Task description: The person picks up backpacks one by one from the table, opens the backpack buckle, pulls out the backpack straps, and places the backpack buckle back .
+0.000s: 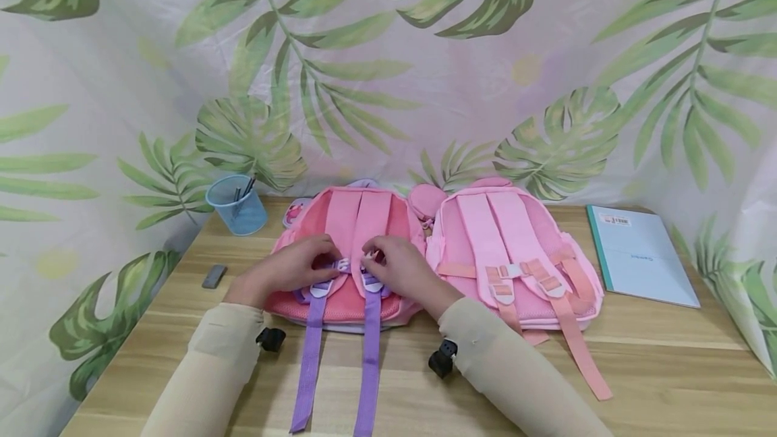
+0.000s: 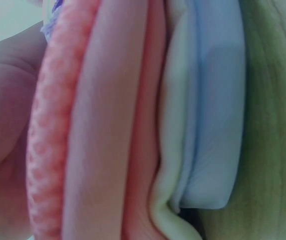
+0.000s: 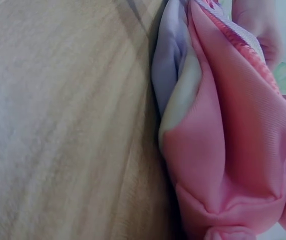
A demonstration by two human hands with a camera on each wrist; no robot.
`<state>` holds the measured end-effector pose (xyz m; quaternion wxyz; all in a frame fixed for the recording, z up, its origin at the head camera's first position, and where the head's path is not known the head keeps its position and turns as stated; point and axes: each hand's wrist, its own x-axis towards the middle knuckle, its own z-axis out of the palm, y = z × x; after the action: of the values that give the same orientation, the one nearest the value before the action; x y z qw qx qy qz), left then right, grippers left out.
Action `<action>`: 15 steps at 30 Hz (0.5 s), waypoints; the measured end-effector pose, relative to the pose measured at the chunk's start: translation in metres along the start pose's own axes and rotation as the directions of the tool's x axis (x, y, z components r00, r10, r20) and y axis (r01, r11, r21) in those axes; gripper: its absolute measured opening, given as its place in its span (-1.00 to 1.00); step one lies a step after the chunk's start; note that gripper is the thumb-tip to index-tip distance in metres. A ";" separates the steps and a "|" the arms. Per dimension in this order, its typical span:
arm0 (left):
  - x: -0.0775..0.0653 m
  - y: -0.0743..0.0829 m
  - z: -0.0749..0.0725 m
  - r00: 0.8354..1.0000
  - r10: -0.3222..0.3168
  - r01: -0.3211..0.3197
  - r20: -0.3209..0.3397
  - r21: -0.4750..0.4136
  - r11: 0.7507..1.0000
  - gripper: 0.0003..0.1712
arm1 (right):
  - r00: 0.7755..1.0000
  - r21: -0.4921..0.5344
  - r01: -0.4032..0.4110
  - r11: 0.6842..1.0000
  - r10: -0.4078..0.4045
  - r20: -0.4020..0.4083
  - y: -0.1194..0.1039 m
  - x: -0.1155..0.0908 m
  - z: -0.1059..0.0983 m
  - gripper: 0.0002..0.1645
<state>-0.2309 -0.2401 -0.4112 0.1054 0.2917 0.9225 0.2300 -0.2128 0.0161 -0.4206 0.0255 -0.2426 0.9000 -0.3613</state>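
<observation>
"Coral-pink backpack [image 1: 397, 218]: state its position."

"Strap side up on the wooden table [image 1: 158, 329], immediately left of the light-pink backpack [image 1: 449, 238]."

"State of the fingers?"

"Left hand [image 1: 297, 263]: fingers bent, pinching a white buckle part [image 1: 343, 265]. Right hand [image 1: 403, 267]: index finger and thumb curled, grasping a second buckle part [image 1: 369, 258] near the first. Exact fingertip contact is partly hidden."

"Location of the purple straps [image 1: 371, 342]?"

"Below both hands. They extend from the shoulder straps [image 1: 342, 214] over the backpack's lower edge, toward the person."
</observation>
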 end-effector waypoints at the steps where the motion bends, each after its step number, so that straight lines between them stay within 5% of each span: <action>1: 0.000 0.000 0.000 1.000 0.000 0.000 0.000 0.001 1.000 -0.85 | 1.000 0.002 -0.008 1.000 0.008 0.005 0.000 0.000 -0.001 -0.70; 15: 0.001 -0.002 0.001 0.998 0.054 -0.053 -0.019 0.007 0.999 -0.86 | 0.999 0.002 -0.022 1.000 0.022 0.035 0.005 0.001 -0.004 -0.81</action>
<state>-0.2325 -0.2406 -0.4131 0.0895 0.3144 0.9160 0.2327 -0.2161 0.0213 -0.4204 0.0454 -0.2390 0.9016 -0.3577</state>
